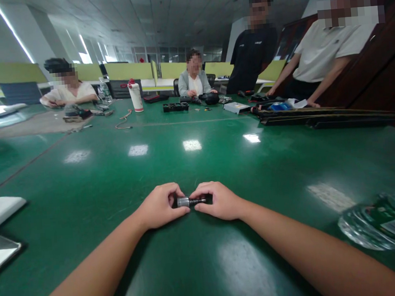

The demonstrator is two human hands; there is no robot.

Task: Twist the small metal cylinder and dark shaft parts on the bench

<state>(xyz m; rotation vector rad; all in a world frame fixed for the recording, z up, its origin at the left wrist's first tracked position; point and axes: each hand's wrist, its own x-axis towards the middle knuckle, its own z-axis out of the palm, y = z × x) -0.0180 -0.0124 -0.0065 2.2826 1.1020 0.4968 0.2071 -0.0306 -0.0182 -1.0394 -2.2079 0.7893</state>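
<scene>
A small metal part (183, 202) with a silver cylindrical body and a dark, spring-like shaft lies sideways between my hands, low over the green table (171, 163). My left hand (159, 206) pinches the silver body from the left, thumb below and fingers above. From the right, my right hand (222, 201) has its thumb and fingers closed around the dark shaft end, whose tip shows between them. Fingertips of both hands nearly meet at the middle of the part.
A clear bottle (381, 222) lies at the right; a white object (4, 209) and a dark-edged device (0, 250) are at the left edge. Across the table are a white cup (135, 97), a black part (175, 107), long dark strips (325, 117) and several people.
</scene>
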